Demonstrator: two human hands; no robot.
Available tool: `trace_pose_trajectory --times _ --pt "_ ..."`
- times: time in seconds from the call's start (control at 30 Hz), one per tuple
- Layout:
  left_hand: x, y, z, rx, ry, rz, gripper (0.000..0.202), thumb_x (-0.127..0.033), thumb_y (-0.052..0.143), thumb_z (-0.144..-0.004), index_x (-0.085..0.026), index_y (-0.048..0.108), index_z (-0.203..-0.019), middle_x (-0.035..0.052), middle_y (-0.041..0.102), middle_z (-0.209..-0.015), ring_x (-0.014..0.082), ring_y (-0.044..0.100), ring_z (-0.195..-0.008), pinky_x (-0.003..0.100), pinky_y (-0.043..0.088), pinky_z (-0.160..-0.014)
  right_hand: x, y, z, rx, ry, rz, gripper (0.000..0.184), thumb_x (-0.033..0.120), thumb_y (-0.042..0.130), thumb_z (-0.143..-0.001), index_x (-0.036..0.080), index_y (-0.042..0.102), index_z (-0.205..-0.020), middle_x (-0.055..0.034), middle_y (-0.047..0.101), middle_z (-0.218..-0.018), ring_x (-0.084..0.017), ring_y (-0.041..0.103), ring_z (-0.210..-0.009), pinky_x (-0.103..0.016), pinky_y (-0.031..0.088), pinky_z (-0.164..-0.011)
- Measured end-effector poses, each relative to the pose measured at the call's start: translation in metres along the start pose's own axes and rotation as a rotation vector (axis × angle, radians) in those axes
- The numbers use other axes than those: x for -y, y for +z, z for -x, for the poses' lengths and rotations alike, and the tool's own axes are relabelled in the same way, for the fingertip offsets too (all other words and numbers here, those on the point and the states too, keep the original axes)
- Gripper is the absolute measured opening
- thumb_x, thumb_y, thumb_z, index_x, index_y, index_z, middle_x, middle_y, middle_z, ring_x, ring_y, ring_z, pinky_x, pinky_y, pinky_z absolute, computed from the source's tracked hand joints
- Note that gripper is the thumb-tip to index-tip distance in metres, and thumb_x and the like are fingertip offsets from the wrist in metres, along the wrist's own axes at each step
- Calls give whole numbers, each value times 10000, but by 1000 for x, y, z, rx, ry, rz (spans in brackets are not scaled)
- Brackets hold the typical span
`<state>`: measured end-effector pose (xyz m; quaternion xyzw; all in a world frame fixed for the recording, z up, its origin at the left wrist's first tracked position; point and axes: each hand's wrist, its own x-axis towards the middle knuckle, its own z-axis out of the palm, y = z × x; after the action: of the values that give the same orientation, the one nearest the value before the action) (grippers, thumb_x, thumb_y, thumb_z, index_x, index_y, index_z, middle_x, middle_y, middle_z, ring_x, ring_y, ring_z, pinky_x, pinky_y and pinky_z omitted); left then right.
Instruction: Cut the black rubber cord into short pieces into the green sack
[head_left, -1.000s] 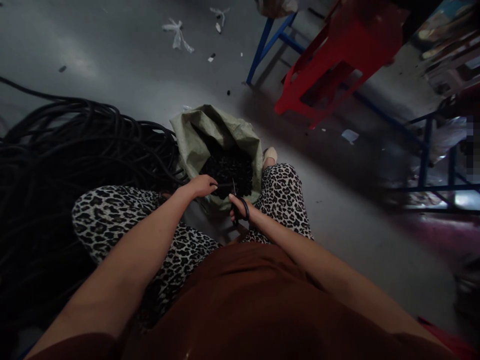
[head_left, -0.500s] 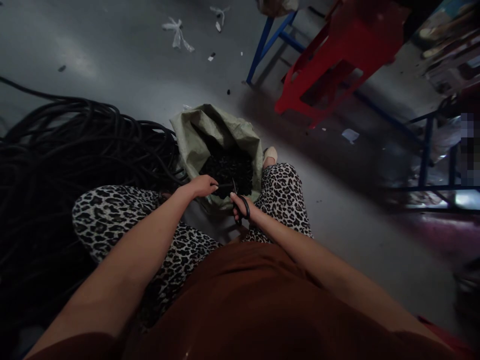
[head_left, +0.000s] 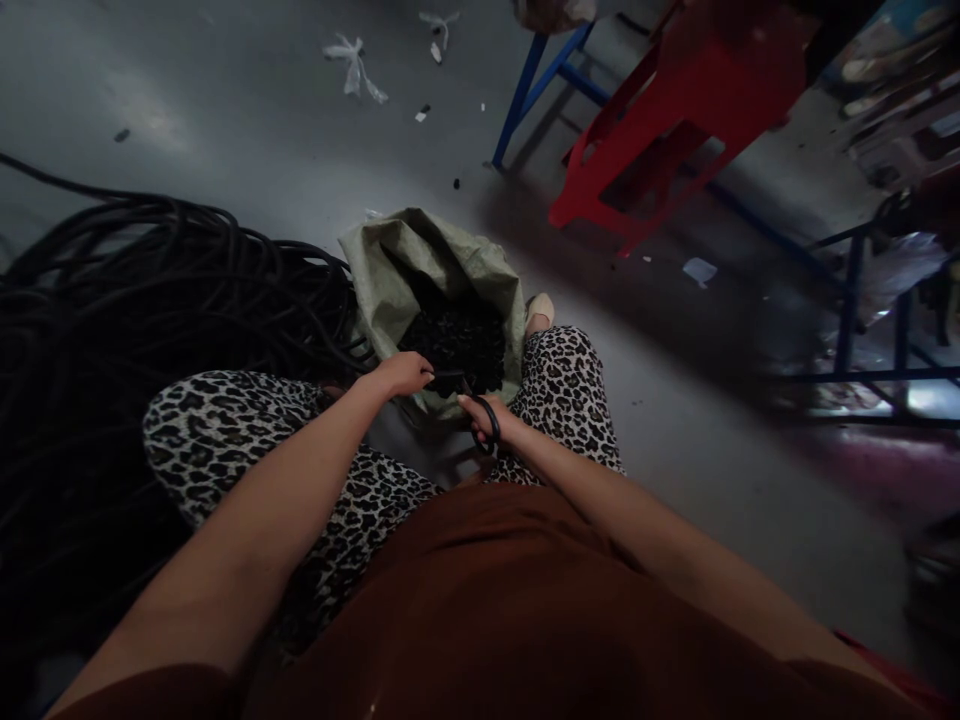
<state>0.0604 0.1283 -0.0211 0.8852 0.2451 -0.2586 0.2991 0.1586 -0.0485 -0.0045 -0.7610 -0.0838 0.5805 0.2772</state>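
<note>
My left hand (head_left: 406,374) is closed on a black rubber strip (head_left: 448,378), whose end sticks out to the right over the sack. In my right hand (head_left: 480,412) are black-handled scissors (head_left: 491,424), with the blades by the strip's free end. Whether the blades touch the strip I cannot tell. Both hands are above the near rim of a pale green woven sack (head_left: 487,258). Inside the sack lie many short black pieces (head_left: 457,335).
A big heap of black cord or tubing (head_left: 172,270) lies left of the sack. A red plastic stool (head_left: 675,120) and a blue metal frame (head_left: 517,100) stand ahead to the right. Plastic scraps (head_left: 354,68) litter the grey floor.
The scissors' handles have swung slightly at my right hand, and the blades have shifted a little toward the strip. My left hand has hardly moved.
</note>
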Motion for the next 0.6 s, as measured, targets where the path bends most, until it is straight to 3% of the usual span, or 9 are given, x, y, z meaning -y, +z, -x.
trace_pose_trajectory --times 0.17,0.37,0.6 --pt "1 -3 1 -42 -18 5 362 -328 475 -839 -229 694 -1109 42 717 -1053 198 644 -947 231 468 -769 -4 0 -5 -13 13 -17 357 440 514 -932 148 512 -726 79 409 -380 -55 394 -260 -134 295 -276" --pt "1 -6 1 -160 -29 40 368 -328 441 -867 -216 685 -1118 50 709 -1073 204 637 -974 245 465 -808 -7 0 -8 53 -7 -61 409 519 385 -968 132 517 -978 44 519 -443 -105 511 -319 -162 391 -328" --pt "1 -2 0 -142 -1 49 363 -326 456 -855 -224 688 -1116 44 709 -1079 204 635 -986 243 467 -821 -6 2 -9 110 -17 -58 428 535 404 -958 130 515 -1043 43 530 -468 -105 520 -335 -178 431 -360"
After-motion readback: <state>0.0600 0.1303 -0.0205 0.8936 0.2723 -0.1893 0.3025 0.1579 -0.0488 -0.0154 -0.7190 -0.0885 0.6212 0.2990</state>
